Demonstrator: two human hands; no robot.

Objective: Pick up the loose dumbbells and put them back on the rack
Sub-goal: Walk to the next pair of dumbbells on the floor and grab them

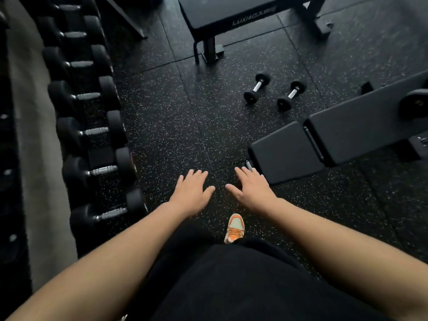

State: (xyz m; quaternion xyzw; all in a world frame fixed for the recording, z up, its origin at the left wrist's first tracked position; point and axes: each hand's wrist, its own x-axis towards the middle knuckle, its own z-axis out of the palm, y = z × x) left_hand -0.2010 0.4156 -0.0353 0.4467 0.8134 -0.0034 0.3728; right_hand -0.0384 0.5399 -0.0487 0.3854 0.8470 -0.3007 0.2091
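Two small black dumbbells with chrome handles lie side by side on the speckled rubber floor: the left one (257, 88) and the right one (291, 95), both angled toward the upper right. The dumbbell rack (92, 112) runs along the left, holding several larger black dumbbells. My left hand (192, 192) and my right hand (251, 189) are stretched out in front of me, palms down, fingers spread, holding nothing. Both hands hover well short of the loose dumbbells.
A flat bench (231, 17) stands at the top centre. An adjustable bench (324, 137) lies at the right, close beside the loose dumbbells, with a large dumbbell head (414, 103) on it. My orange shoe (235, 228) is on the floor below my hands.
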